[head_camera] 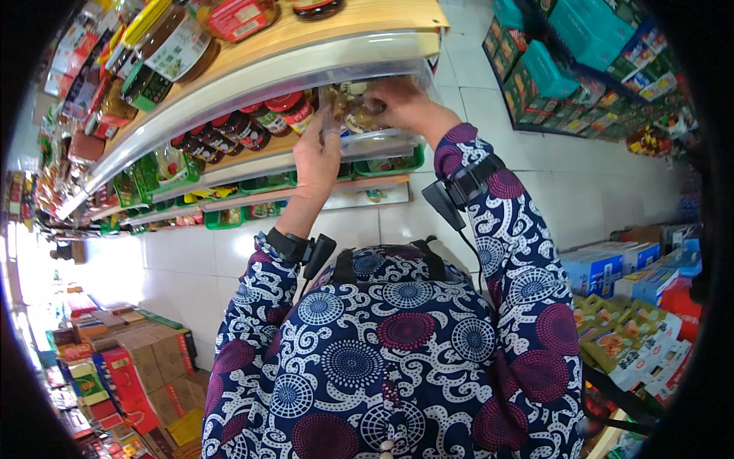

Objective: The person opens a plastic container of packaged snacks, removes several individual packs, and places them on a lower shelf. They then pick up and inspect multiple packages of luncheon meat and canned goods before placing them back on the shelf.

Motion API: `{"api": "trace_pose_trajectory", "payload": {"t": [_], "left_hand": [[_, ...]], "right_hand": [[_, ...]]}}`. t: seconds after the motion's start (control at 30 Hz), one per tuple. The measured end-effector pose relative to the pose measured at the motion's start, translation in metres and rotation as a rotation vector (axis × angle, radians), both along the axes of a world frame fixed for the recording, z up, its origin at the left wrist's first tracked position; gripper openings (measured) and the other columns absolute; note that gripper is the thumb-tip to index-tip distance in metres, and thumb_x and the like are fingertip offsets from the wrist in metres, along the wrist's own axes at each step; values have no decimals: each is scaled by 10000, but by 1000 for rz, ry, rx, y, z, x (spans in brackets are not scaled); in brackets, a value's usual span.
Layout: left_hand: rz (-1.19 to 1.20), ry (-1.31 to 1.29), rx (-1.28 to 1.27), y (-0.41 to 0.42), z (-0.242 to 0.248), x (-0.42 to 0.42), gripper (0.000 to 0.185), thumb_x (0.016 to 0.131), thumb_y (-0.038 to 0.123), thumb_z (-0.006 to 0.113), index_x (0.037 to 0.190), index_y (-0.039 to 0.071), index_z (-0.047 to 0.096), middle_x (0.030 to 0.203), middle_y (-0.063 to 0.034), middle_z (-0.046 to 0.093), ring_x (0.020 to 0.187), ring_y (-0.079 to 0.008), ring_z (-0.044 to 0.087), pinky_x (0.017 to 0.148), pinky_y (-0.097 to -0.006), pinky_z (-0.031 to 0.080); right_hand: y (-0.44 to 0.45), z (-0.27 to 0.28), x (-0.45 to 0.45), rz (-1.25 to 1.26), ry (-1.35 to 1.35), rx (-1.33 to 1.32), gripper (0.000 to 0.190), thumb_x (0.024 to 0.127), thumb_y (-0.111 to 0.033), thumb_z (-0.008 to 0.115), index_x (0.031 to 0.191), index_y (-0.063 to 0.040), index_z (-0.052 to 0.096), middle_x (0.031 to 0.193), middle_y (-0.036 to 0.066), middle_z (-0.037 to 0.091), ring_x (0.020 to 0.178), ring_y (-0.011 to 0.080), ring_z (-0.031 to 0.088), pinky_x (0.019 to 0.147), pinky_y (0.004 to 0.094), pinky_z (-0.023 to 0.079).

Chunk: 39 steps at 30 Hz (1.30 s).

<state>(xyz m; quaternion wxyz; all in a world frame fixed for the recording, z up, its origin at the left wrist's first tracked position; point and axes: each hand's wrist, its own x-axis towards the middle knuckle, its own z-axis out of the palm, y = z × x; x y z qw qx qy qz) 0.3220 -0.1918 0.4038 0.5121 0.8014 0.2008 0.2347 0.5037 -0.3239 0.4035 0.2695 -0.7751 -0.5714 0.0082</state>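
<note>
Both of my hands reach into a shop shelf below the top wooden board. My left hand [318,152] is upright against the side of a clear plastic bin [370,137], its fingers at the bin's left wall. My right hand [401,103] is inside the bin, fingers bent over small brownish packets [358,121]; whether it grips one is hidden. Left of the bin stands a row of dark glass jars, the closest a red-lidded jar [291,109] beside my left fingertips. Black straps with small devices sit on both wrists.
Larger jars [178,49] stand on the upper shelf board [367,17]. Green baskets [390,165] line the lower shelf. A stack of dark green boxes [533,92] stands across the tiled floor at upper right. Cartons [155,356] lie at lower left, blue boxes [593,272] and snack bags at right.
</note>
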Motion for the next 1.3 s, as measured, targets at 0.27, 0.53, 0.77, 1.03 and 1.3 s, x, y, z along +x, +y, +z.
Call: {"api": "trace_pose_trajectory", "payload": {"t": [0.27,0.53,0.77,1.03,1.3], "left_hand": [[24,20,552,13,7,0,303,893,123,635,1174,28,694,1088,-181,711,956,-255,702,832,-347,547],[-119,-84,642,5,29,30,222,859,95,666,1066,52,733,1025,-161,709,985,-304,671,905,-387,516],[-310,188,594,24,20,67,339,838,168,714,1168,93,704,1112,-167,691,1028,-329,655,906,-398,521],[-343,601,1170,-28,55,105,692,721,529,780,1320,223,619,1261,-199,606,1169,-388,567,1022,-500,444],[-172,638,1092,-9,36,100,357,838,514,668,1108,297,752,1062,-171,686,1055,-385,612,896,-491,516]], "right_hand": [[-24,9,16,-262,166,292,144,778,-146,721,825,-29,652,861,165,697,812,383,677,686,451,532],[-35,13,31,-399,353,397,408,753,-101,749,1137,-23,634,1015,191,692,959,342,669,812,403,528],[-23,13,34,-320,337,353,476,741,-23,670,1215,-40,631,1113,208,691,1054,381,661,897,410,527],[-16,7,40,-320,254,300,336,752,-133,667,1068,-26,704,946,271,677,911,453,656,811,509,537],[-22,7,13,-516,107,355,263,781,-258,770,982,-89,753,1163,122,641,1147,342,550,937,454,479]]}}
